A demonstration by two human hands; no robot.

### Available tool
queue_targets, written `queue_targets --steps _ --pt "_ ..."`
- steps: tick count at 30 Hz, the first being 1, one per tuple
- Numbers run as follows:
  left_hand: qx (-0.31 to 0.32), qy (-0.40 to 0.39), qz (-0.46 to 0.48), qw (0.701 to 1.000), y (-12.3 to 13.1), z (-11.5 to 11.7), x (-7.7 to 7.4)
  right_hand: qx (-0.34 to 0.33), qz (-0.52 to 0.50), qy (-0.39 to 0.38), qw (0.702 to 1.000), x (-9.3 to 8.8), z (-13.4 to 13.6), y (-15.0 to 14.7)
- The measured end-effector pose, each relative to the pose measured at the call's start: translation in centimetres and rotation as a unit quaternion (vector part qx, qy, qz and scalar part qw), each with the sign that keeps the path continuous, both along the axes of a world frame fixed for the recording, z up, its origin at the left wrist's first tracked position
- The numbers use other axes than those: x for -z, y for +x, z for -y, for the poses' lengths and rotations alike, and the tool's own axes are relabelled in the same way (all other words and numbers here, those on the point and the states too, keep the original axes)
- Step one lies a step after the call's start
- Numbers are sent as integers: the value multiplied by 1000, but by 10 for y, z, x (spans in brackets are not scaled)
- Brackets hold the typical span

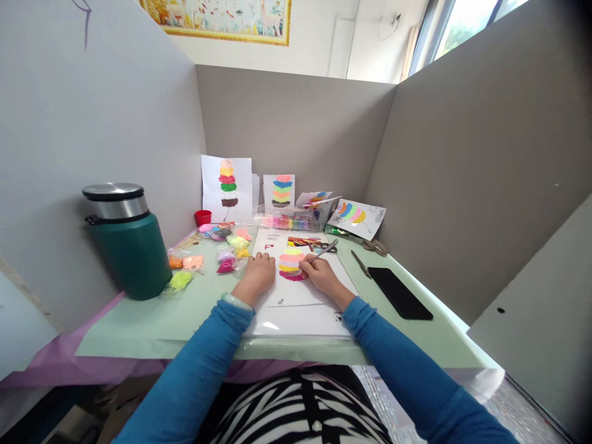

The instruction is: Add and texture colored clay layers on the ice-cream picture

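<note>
Fingers (pixel 307 267) of the right hand (pixel 320 275) pinched a slim grey tool (pixel 324 249), its lower end at a picture of stacked colour bands (pixel 291 259), which lay on white paper (pixel 296 320) at the middle of the table. Beside it, the left hand (pixel 259 273) lay palm down at the paper's left side, fingers loosely extended; whether they touched one another could not be told. A pale green cover (pixel 185 336) dressed the tabletop, with purple cloth (pixel 41 377) showing below its left edge. Small coloured packets (pixel 226 265) were scattered on the left, near a green flask (pixel 132 259); a black flat object (pixel 400 293) lay on the right. Grey partitions (pixel 296 123) enclosed the station on three sides, and banded artwork (pixel 226 185) stood against the rear panel. Beyond were a white wall (pixel 314 52), a gold-framed picture (pixel 226 21) and, at upper right, a window (pixel 467 28). Speckled flooring (pixel 513 407) was visible at lower right.
</note>
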State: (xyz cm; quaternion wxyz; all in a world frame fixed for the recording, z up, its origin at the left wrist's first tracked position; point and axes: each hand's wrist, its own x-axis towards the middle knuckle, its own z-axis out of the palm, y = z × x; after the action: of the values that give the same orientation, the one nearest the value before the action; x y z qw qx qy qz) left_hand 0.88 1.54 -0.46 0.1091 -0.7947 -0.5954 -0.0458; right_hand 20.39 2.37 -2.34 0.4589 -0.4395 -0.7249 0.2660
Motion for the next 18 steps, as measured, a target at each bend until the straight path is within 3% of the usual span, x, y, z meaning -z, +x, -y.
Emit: queue_targets --steps 3,9,18 --pt "4 1 6 1000 0 2 -1 0 -27 -10 1000 0 0 -3" --pt "3 -1 4 1000 0 3 -2 -14 29 -17 999 -4 4 -12" --pt "0 0 2 1000 0 0 0 18 22 7 1000 -3 4 -3"
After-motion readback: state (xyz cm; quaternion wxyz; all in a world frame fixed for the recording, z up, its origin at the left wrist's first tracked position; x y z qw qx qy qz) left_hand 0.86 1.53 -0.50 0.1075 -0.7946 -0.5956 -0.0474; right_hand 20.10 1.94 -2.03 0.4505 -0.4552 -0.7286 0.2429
